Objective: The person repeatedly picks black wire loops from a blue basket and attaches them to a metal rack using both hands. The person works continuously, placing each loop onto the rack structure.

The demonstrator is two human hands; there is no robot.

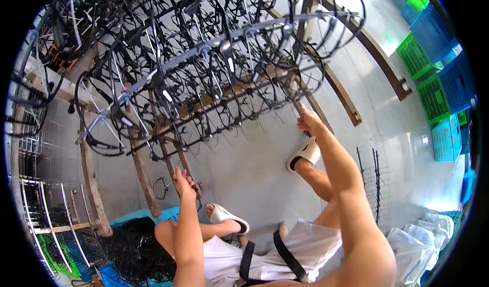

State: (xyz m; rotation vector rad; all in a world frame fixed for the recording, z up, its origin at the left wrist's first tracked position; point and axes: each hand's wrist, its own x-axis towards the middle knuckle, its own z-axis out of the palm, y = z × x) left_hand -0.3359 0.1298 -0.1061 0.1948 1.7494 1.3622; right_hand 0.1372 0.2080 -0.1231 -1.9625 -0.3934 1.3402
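The rack lies ahead of both my hands. Viewed remotely, the rack has its long axis slanting from near left to far right. My right hand reaches farther forward, its fingers closed round the right bar. My left hand curls at the left bar; I cannot tell whether it is clamped. Neither hand is clearly nearer the rack.
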